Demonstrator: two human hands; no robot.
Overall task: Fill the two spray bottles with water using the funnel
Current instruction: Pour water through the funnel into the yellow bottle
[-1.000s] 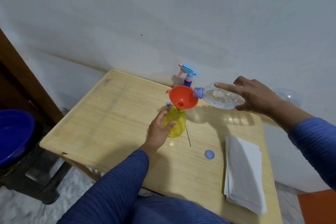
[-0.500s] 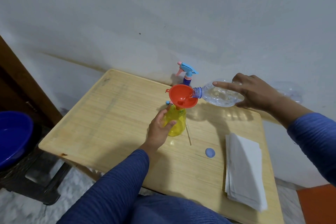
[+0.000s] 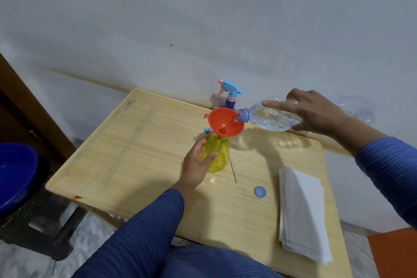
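A yellow spray bottle stands uncapped near the middle of the wooden table, with an orange funnel seated in its neck. My left hand grips the yellow bottle's body. My right hand holds a clear plastic water bottle tipped on its side, its mouth over the funnel's rim, and water runs into the funnel. Behind the funnel stands a dark blue spray bottle with a light blue and pink trigger head on.
A blue bottle cap and a thin dip tube lie on the table. A stack of white cloths sits at the right. A blue basin stands on a dark stool at left. The wall is close behind.
The water bottle's mouth has moved left and tipped down over the funnel, and water now flows in. My left hand stays on the yellow bottle.
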